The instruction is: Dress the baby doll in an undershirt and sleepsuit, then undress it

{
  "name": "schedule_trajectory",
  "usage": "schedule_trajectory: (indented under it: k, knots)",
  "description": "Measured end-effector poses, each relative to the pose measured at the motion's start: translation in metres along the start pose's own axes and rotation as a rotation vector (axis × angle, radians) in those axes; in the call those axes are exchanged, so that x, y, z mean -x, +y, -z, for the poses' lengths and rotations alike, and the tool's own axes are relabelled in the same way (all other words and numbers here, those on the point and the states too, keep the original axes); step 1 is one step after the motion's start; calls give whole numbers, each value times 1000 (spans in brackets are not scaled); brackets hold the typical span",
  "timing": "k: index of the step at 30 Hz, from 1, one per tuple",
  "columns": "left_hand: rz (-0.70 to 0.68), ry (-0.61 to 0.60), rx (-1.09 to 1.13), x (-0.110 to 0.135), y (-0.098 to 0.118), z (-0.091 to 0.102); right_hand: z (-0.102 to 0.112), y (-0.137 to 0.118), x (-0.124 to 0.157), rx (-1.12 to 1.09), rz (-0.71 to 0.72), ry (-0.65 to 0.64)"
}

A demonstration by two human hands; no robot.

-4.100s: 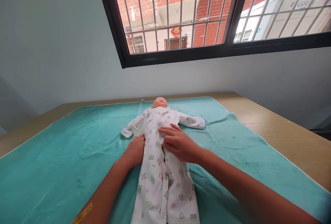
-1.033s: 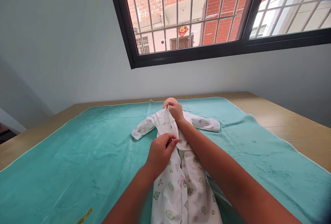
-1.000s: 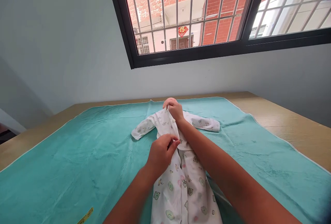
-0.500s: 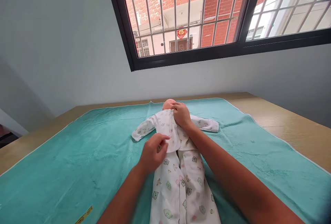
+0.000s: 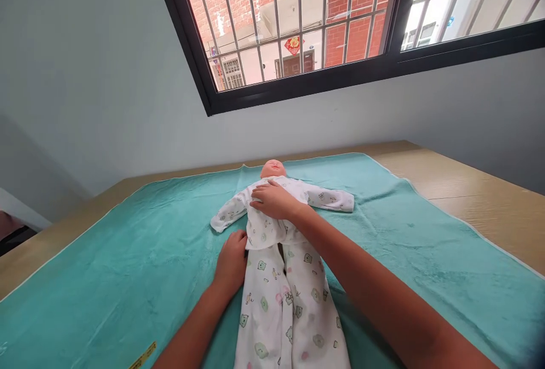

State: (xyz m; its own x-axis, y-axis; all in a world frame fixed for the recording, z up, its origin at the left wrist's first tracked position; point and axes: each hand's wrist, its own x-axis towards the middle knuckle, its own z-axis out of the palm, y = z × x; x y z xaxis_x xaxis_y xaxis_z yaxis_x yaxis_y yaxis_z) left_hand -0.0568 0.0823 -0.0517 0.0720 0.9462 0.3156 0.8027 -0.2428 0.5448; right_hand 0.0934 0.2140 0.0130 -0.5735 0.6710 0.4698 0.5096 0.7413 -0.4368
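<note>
A baby doll [image 5: 273, 168] lies on its back on a teal towel [image 5: 128, 255], dressed in a white printed sleepsuit [image 5: 281, 284] with both sleeves spread out. My right hand [image 5: 275, 200] lies flat and open across the doll's chest, fingers pointing left. My left hand [image 5: 232, 259] rests against the left side of the suit at the waist, fingers tucked along the garment's edge; whether it grips the cloth is hidden. The suit's legs run down toward me.
The towel covers most of a wooden table [image 5: 477, 193] that stands against a grey wall. A black-framed barred window [image 5: 306, 28] is above. A yellow tag [image 5: 142, 356] sits on my left forearm.
My right hand came down from the doll's neck and now lies flat on the chest. My left hand let go of the front flap and dropped to the suit's left side.
</note>
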Motion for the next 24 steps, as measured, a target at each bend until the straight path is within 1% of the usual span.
schedule_trajectory:
  k: [2,3,7,11,18,19,20,21,22,24]
  knots:
    - [-11,1,-12,2,0,2,-3,0,1,72,85,-50]
    - [-5,0,-12,4,0,4,-4,0,1,101,100,-65]
    - [25,-35,-15,9,-6,18,-1,2,0,139,70,-95]
    - [-4,-141,63,10,-9,29,2,4,-2,154,57,-120]
    - [-72,-317,205,14,-12,37,-3,8,-3,216,-28,-86]
    - [-72,-300,218,13,-15,39,-2,10,-3,202,-38,-93]
    - [-54,-240,220,11,-18,41,0,11,-4,176,-42,-105]
    - [-7,-138,206,7,-22,42,2,12,-5,139,-41,-121]
    - [68,-12,174,1,-27,43,5,14,-5,92,-38,-133]
    - [253,225,33,-14,-38,43,10,17,-6,4,-32,-133]
